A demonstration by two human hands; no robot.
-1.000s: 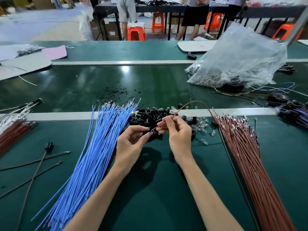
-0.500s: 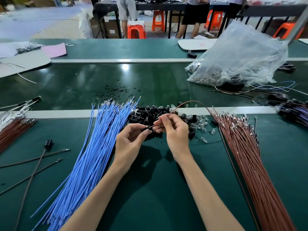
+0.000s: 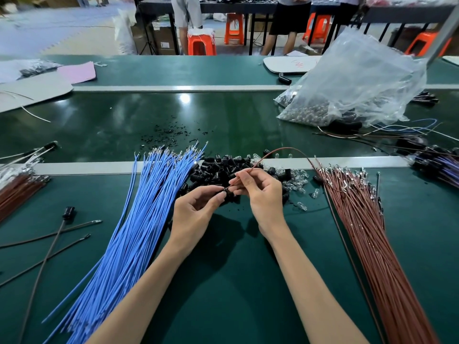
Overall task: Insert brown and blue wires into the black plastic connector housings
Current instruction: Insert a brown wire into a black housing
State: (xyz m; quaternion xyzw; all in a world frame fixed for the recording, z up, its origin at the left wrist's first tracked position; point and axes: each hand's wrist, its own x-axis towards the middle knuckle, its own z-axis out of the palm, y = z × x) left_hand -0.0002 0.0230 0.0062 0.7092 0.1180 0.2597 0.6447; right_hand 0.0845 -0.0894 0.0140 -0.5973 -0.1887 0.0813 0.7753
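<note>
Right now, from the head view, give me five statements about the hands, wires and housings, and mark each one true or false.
1. The right hand pinches a single brown wire that arches up and away to the right. True.
2. The blue wire bundle lies to the right of both hands. False: it lies to their left; the brown bundle lies to their right.
3. The left hand pinches a small black housing at the wire's end. True.
4. The pile of black housings sits between the two bundles. True.
5. The clear plastic bag lies at the far left. False: it is at the far right.
</note>
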